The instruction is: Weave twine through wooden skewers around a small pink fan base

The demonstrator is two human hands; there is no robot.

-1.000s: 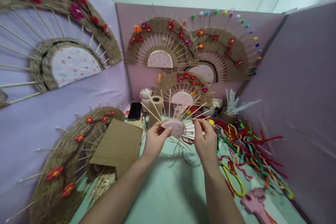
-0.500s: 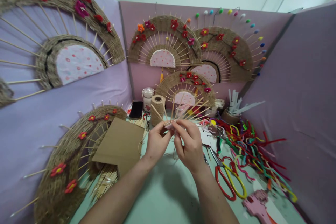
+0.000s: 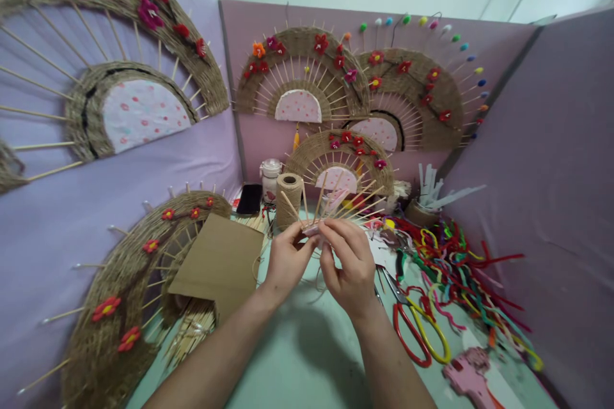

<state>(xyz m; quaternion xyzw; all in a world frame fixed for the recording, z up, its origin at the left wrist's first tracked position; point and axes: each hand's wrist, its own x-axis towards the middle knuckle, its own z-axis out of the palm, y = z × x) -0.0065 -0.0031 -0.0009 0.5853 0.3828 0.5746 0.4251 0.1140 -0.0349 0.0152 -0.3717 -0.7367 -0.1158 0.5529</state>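
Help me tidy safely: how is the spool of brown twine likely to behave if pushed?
The spool of brown twine stands on end and looks taller than wide, so a push near its top would probably tip it. Its round side suggests it could roll once down. The ridged windings make it unlikely to be slippery.

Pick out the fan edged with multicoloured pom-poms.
It's the rightmost fan, on the pink back panel: a row of multicoloured pom-poms arcs around its outer edge; no other fan shows such a row.

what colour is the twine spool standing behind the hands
The twine spool is light brown; it shows best in the head view.
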